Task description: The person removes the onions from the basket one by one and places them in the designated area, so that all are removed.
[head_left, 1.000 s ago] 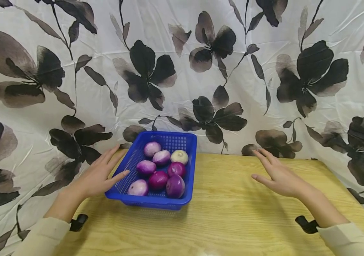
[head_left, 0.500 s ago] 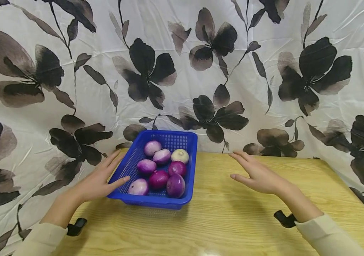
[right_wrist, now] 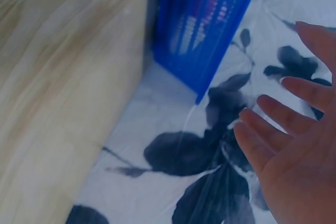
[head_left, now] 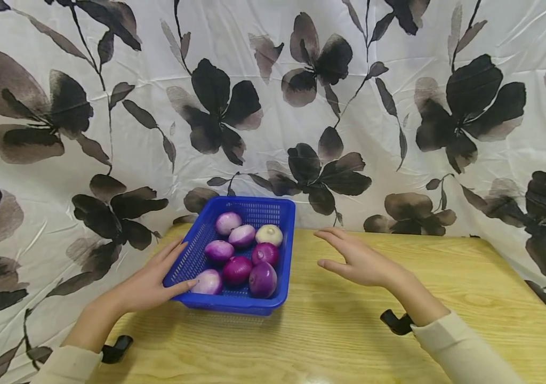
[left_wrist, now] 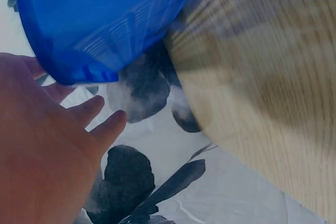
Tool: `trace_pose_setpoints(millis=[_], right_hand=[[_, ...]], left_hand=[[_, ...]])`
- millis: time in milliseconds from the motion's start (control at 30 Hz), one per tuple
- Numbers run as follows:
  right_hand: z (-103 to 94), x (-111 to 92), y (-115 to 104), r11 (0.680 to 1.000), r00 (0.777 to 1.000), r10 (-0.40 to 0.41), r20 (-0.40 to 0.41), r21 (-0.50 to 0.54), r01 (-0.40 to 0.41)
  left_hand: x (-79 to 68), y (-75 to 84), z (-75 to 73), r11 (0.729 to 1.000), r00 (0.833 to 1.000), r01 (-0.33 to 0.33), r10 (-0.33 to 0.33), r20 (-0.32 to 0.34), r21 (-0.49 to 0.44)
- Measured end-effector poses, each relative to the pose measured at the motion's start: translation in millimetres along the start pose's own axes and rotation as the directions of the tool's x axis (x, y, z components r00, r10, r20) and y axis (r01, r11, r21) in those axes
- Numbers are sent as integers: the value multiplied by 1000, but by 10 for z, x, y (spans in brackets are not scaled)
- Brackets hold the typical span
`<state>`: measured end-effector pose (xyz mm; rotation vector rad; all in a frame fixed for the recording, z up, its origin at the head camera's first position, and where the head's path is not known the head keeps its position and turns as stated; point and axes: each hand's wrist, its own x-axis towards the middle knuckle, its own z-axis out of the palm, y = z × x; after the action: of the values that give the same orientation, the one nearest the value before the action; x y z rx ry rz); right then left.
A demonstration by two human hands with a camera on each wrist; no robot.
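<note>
We count 7 purple onions (head_left: 237,270) and 1 cream-coloured onion (head_left: 269,235), which gives us 8 altogether. We have 1 blue basket (head_left: 234,304), 1 wooden table (head_left: 254,352) and 1 flower-printed cloth (head_left: 265,125). We see 1 left hand (head_left: 143,287) and 1 right hand (head_left: 361,261), making 2, along with 2 pale sleeves (head_left: 460,344) and 2 black wrist pieces (head_left: 117,349), 1 of each per side. In the right wrist view we make out 5 digits (right_wrist: 284,114) on the right hand.
</note>
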<state>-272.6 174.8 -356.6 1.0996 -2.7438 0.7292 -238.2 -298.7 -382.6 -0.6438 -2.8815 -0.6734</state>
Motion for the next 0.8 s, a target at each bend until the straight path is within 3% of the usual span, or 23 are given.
trace_pose_setpoints(millis=[400,800], right_hand=[[201,313,-222,993,995,-96,39,74,93],[465,592,-469,988,985,-151,87,55,146]], left_hand=[[-44,61,90,998,996,64,-66,53,22],[-50,47,108,992,988,123,-126,88,36]])
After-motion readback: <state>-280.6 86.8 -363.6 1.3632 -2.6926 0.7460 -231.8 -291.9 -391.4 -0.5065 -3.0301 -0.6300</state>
